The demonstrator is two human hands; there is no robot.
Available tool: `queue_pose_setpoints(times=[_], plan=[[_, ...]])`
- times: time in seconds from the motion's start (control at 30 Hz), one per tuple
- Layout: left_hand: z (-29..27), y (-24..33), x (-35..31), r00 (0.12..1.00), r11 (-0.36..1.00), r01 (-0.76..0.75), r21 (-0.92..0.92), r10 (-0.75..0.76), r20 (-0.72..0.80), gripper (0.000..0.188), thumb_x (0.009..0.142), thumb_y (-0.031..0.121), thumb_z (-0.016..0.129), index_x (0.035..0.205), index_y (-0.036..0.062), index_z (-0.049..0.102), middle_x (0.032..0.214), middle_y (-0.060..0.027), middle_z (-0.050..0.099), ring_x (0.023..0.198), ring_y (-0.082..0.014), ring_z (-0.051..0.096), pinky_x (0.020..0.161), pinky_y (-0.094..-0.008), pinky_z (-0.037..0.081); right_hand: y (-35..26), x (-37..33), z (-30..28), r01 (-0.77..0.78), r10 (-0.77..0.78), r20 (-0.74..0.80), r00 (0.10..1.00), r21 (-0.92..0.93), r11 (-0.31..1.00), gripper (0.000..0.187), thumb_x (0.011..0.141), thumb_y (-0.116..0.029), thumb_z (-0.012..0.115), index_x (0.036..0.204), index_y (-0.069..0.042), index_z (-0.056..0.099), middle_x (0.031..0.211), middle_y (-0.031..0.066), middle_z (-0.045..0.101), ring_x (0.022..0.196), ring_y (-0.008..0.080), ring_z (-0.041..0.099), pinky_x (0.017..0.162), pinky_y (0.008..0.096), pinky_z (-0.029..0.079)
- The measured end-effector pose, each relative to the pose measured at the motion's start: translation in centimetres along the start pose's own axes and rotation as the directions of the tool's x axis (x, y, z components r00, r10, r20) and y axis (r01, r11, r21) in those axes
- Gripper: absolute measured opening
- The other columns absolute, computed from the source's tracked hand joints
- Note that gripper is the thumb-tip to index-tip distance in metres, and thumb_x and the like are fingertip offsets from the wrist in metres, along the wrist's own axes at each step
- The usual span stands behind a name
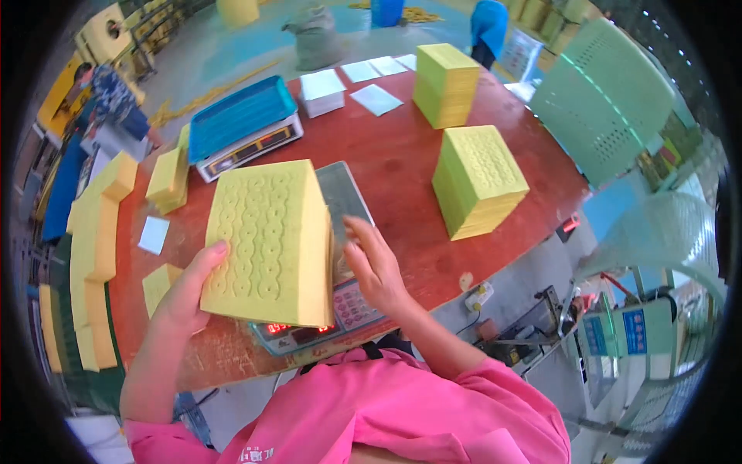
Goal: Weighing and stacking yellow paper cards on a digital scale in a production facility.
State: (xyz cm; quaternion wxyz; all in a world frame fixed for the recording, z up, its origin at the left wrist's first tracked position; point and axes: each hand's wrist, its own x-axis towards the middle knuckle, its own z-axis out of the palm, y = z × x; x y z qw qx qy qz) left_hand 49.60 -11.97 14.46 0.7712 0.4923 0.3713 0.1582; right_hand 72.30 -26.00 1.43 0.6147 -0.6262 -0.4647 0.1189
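A thick stack of yellow embossed paper (259,240) is tilted up over the digital scale (355,309), hiding much of it. My left hand (193,286) grips the stack at its lower left, the thumb lying on the patterned face and the other fingers hidden behind. Just off the stack's right side is my right hand (375,267), open, fingers stretched out and holding nothing. Part of the scale's metal pan (340,189), its keypad and a lit red display show around the stack.
Two more yellow paper stacks (479,182) (446,85) stand on the red table (386,166), right. A second scale with a blue tray (243,116), white paper (322,91) and smaller yellow stacks (168,179) lie left and far. A green chair (603,100) stands right; people work behind.
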Motion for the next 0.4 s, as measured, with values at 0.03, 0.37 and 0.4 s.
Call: queue_pose_setpoints(times=[0.03, 0.37, 0.4], plan=[[-0.2, 0.2, 0.3, 1.000, 1.000, 0.004, 0.020, -0.004, 0.019, 0.058, 0.097, 0.039, 0.054, 0.141, 0.0017, 0.046, 0.133, -0.0121, 0.059, 0.120, -0.0202, 0.059, 0.103, -0.0350, 0.046, -0.3, -1.7, -0.9, -0.070, 0.070, 0.001, 0.998, 0.013, 0.997, 0.035, 0.101, -0.021, 0.051, 0.127, 0.001, 0.054, 0.107, 0.0140, 0.064, 0.101, 0.0220, 0.061, 0.090, 0.0329, 0.047], [-0.5, 0.1, 2.2, 0.990, 0.999, 0.003, 0.035, -0.008, 0.142, 0.064, 0.096, 0.041, 0.055, 0.145, 0.0026, 0.041, 0.139, -0.0128, 0.055, 0.124, -0.0229, 0.056, 0.105, -0.0369, 0.045, 0.5, -7.7, -0.1, -0.734, 0.590, 0.538, 0.602, 0.663, 0.145, 0.038, 0.103, -0.025, 0.051, 0.132, 0.000, 0.051, 0.121, 0.0109, 0.063, 0.110, 0.0196, 0.062, 0.098, 0.0341, 0.048], [-0.3, 0.3, 2.5, 0.988, 0.999, 0.006, 0.045, -0.013, 0.155, 0.064, 0.096, 0.041, 0.055, 0.145, 0.0026, 0.041, 0.139, -0.0128, 0.055, 0.124, -0.0229, 0.056, 0.105, -0.0369, 0.045, 0.2, -7.5, -0.3, -0.765, 0.604, 0.536, 0.590, 0.610, 0.205, 0.041, 0.104, -0.026, 0.049, 0.135, 0.001, 0.048, 0.126, 0.0127, 0.060, 0.115, 0.0220, 0.059, 0.102, 0.0365, 0.045]])
